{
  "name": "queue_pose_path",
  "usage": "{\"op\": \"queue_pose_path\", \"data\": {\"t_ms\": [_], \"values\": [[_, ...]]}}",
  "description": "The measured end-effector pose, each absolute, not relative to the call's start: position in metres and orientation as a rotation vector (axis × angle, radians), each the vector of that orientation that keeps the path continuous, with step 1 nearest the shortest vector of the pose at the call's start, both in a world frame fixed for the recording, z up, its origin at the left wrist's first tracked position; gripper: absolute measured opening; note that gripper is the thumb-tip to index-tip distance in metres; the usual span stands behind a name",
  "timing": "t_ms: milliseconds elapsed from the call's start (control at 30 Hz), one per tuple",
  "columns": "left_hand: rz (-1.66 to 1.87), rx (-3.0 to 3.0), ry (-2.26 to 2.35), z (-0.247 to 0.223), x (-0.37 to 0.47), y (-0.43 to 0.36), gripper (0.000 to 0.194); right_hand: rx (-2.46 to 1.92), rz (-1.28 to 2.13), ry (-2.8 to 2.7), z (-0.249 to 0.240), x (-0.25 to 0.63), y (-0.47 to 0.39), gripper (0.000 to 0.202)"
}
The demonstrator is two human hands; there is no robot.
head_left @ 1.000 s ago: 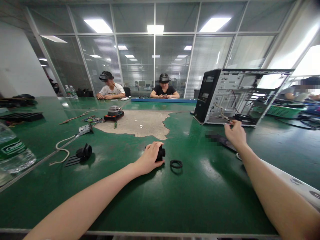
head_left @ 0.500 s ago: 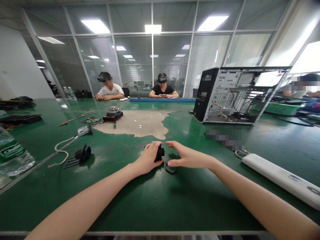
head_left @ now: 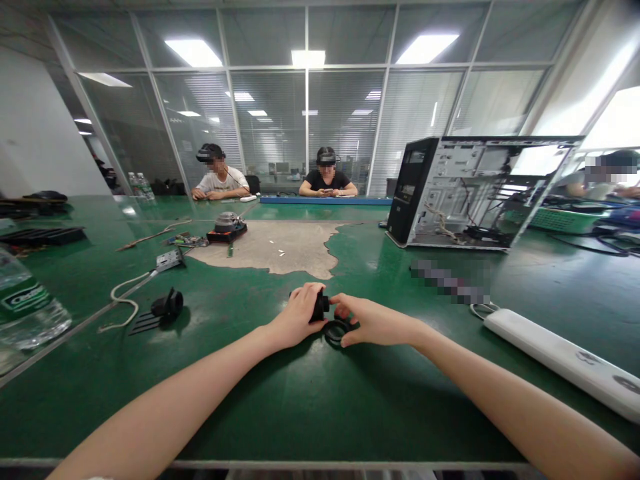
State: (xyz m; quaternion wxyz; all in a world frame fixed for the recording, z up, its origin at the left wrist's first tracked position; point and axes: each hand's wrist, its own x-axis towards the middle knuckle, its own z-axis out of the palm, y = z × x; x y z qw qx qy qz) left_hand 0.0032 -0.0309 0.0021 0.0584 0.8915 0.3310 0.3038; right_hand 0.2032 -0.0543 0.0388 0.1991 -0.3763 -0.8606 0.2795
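Near the middle of the green table, my left hand (head_left: 303,310) is wrapped over a black cylindrical part (head_left: 320,307). Its narrower end sticks out to the right, and my palm and fingers hide the rest. Beside it, my right hand (head_left: 367,320) has its thumb and curled fingers closed on a black ring (head_left: 335,333). The ring is tilted, its open middle showing, just below the cylindrical part. My right index fingertip is close to the protruding end of that part; whether they touch I cannot tell.
A computer case (head_left: 465,193) with its side off stands back right, a white power strip (head_left: 560,360) in front. Left are a black part with slats (head_left: 167,305), a metal piece (head_left: 170,260) with cable and a water bottle (head_left: 30,300). People sit across the table.
My right hand has closed its fingers on the black ring, which has gone from lying lower to tilted up. My left hand stays on the cylindrical part.
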Motion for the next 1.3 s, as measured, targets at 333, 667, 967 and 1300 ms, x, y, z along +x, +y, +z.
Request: {"op": "queue_pose_path", "data": {"t_ms": [333, 667, 967, 1300], "values": [[0.926, 2.707, 1.015, 0.002, 0.004, -0.03, 0.054, -1.087, 1.328, -1.774, 0.033, 0.2, -0.032, 0.018], [0.939, 2.716, 0.992, 0.002, 0.003, -0.03, 0.058, -1.097, 0.953, -1.51, -0.004, 0.16, -0.028, 0.002], [0.93, 2.73, 1.006, 0.0, 0.002, -0.028, 0.056, -0.797, 1.668, -1.61, 0.018, 0.18, -0.04, 0.047], [0.936, 2.724, 1.011, -0.001, 0.002, -0.028, 0.055, -0.881, 1.53, -1.616, 0.015, 0.18, -0.033, 0.049]]}}
